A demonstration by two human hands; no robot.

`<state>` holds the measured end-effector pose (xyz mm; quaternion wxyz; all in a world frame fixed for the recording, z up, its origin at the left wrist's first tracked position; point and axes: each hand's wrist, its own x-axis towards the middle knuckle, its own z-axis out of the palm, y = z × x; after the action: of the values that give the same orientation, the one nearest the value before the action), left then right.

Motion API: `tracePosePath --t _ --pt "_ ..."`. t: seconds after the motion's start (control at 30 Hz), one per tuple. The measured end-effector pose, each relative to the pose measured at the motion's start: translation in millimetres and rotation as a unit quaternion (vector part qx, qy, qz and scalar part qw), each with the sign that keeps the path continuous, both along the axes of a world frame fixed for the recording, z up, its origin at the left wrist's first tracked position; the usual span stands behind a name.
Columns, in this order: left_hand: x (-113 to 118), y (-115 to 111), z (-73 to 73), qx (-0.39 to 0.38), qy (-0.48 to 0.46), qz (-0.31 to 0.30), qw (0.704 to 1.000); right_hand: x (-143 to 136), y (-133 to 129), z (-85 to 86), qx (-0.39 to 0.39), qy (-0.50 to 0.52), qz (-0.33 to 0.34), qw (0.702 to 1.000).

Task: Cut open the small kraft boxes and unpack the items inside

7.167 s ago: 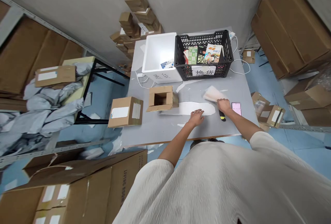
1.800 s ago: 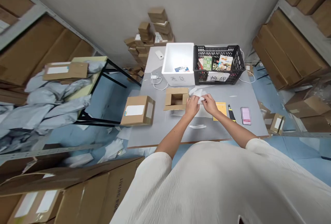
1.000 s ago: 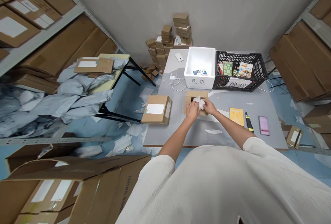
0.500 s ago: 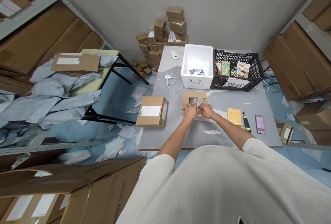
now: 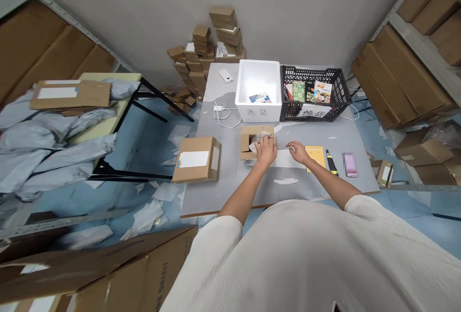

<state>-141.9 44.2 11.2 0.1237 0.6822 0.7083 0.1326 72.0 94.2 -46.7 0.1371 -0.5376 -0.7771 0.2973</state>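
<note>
A small open cardboard box [image 5: 246,145] stands on the table, with pale, crumpled see-through wrapping [image 5: 255,145] in its opening. My left hand [image 5: 265,151] reaches over the box's right side, fingers bent and closed on the wrapping; the fingertips are partly hidden. To the right, apart from the box, my right hand [image 5: 298,152] hovers with its fingers loosely curved and nothing visible in them. Below it a whitish patch [image 5: 283,159] shows on the tabletop. A yellow booklet [image 5: 315,157] lies just past my right hand.
A closed, labelled carton [image 5: 194,165] sits at the table's left. Behind the work stand a white tub [image 5: 257,110] and a black crate [image 5: 334,110] with packets. A yellow-black cutter [image 5: 332,164], a phone [image 5: 349,164] and a white device [image 5: 226,76] lie on the table [image 5: 230,187].
Both hands were together at the box; my right hand has moved away to the right. My left hand stays on the wrapping, and more of the box's opening shows. The view has shifted.
</note>
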Motion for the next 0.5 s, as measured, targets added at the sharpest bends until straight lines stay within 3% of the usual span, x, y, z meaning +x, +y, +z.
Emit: tracePosePath --t 0.23,0.5 --pt "64 2 -6.5 -0.005 -0.019 -0.085 0.996 76 -14 -11.6 -0.045 -0.029 -0.055 0.997" --pt "139 -10 -41.6 -0.088 -0.045 -0.153 0.983 156 -36 -36.4 -0.116 -0.084 -0.135 0.98"
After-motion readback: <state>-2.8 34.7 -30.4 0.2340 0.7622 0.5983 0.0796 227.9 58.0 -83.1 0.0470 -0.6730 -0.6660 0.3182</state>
